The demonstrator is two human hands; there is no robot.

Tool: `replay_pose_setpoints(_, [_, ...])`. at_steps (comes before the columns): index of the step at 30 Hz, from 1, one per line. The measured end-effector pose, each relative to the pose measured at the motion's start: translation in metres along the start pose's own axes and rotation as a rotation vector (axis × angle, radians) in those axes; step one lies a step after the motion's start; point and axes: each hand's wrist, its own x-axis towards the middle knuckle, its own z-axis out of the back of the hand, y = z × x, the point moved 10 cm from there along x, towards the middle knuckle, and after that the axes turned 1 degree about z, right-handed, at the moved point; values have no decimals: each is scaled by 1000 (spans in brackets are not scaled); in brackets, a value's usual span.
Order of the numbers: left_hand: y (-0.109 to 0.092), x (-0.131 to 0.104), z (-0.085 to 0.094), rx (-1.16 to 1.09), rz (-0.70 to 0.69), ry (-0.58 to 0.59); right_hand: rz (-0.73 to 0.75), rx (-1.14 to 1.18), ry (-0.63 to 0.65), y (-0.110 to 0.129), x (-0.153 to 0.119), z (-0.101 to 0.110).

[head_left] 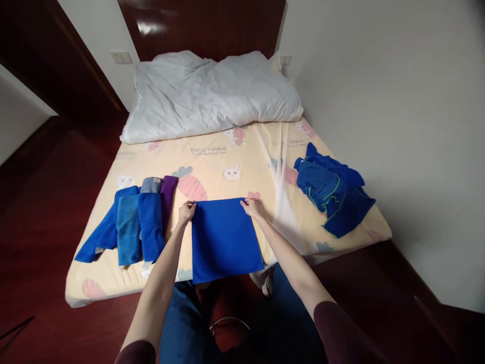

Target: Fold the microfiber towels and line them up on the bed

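A flat blue cloth (225, 240) is stretched between my two hands at the front edge of the bed, its near side hanging toward my legs. My left hand (187, 212) pinches the far left corner between thumb and fingers. At the far right corner, my right hand (250, 207) grips the cloth the same way. To the left lie several folded cloths: a bright blue one (150, 225), a lighter blue one (129, 227), a grey one (150, 185) and a purple one (168, 194). On the right rests a loose heap of blue cloths (333, 189), some with green edging.
The bed (231, 146) has a cream sheet printed with carrots and rabbits, wrinkled right of centre. A white quilt (212, 96) is bunched against the dark headboard (204, 25). A wall (397, 126) runs along the right side.
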Motion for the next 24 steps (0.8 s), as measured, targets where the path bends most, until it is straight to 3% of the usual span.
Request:
replay_pose_setpoints(5, [-12, 21, -5, 160, -97, -16, 73, -228, -65, 12, 21, 5])
replay_pose_setpoints(8, [-24, 22, -4, 306, -210, -33, 170, -259, -58, 21, 25, 7])
replay_pose_setpoints(11, [-30, 22, -4, 343, -240, 26, 243, -231, -46, 28, 26, 9])
replay_pose_setpoints(21, [-39, 19, -8, 354, -148, 361, 26, 60, 110, 4, 46, 7])
replay_pose_setpoints(24, [-41, 19, -5, 373, -114, 382, -2, 140, 113, -1, 47, 8])
